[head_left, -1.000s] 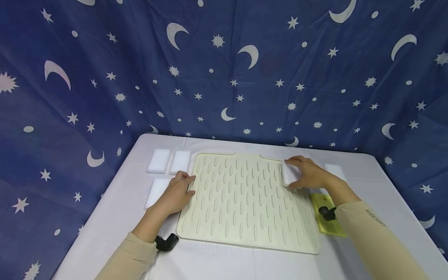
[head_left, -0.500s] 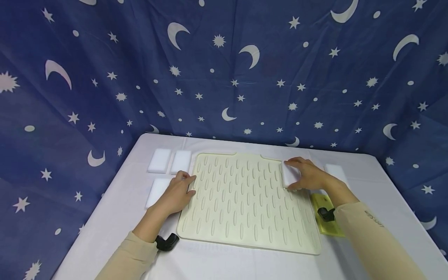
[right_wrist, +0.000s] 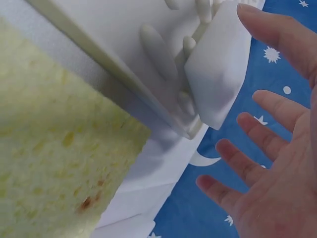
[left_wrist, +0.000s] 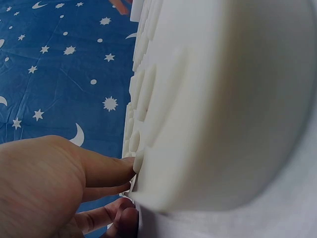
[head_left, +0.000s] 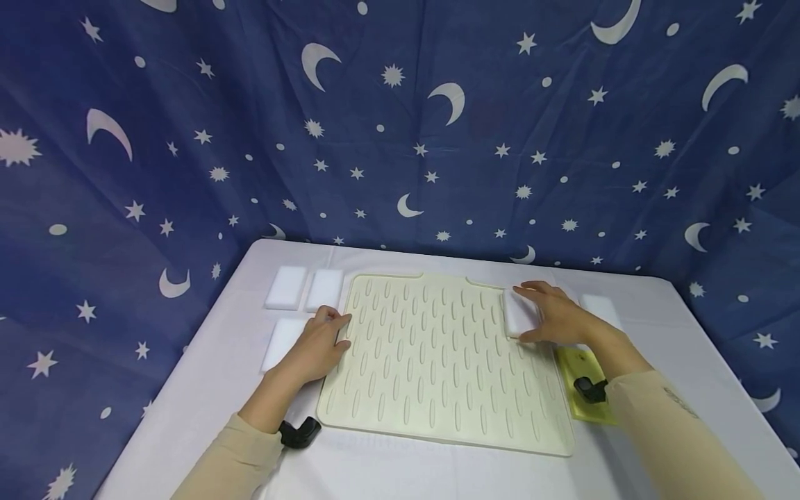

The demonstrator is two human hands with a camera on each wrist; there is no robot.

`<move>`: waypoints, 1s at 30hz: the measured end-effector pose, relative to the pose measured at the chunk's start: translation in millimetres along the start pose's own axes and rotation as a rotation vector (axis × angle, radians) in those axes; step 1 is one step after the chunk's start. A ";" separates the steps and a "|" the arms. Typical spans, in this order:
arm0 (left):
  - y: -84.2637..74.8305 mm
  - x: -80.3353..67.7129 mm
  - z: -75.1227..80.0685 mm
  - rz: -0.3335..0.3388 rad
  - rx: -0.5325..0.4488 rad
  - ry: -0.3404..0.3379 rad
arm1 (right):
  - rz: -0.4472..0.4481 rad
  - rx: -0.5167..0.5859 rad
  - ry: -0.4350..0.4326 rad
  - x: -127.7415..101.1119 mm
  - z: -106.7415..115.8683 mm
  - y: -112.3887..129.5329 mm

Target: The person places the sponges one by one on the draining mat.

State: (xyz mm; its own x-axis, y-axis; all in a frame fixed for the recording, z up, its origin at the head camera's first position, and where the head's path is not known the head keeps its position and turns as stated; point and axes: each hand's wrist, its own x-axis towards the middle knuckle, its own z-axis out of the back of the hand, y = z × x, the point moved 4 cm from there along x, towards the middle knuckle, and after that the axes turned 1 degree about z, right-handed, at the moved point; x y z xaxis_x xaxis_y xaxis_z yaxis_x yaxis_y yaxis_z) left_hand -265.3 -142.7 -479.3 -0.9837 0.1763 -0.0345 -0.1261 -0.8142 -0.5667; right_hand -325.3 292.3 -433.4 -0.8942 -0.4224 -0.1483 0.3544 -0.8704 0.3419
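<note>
Starry blue cloth behind a white table point(head_left: 206, 389). Left of the ridged drying mat point(head_left: 437, 361) lie three white sponges point(head_left: 285, 287). Left hand point(head_left: 315, 347) rests relaxed and empty on the mat's left edge. On its far right corner sits a white sponge block point(head_left: 517, 312); right hand point(head_left: 556, 316), fingers spread, seems just off it. Right of the mat: another white sponge point(head_left: 598, 307), yellow sponge point(head_left: 581, 389). Most of the mat lies bare.

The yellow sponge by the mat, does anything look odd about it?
Yes: the yellow sponge has small brown specks on its face, like stains. It lies flat beside the ribbed mat, partly under the right wrist.
</note>
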 end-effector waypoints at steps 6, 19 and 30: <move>-1.6 -0.6 0.2 0.001 0.003 -0.003 | -0.002 -0.002 -0.013 -13.6 4.0 -0.8; 0.1 -0.7 -1.1 -0.010 -0.004 -0.011 | 0.037 0.007 -0.073 -48.3 8.8 -3.8; -0.2 -0.7 -0.5 -0.009 -0.005 -0.007 | 0.011 0.039 -0.077 -78.5 11.5 -5.2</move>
State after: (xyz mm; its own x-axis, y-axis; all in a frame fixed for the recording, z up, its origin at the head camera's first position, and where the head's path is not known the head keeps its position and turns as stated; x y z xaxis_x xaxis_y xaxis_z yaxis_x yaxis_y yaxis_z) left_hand -264.5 -142.4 -479.7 -0.9834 0.1801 -0.0236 -0.1346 -0.8098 -0.5711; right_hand -260.1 332.9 -412.9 -0.9092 -0.4100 -0.0727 0.3551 -0.8546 0.3790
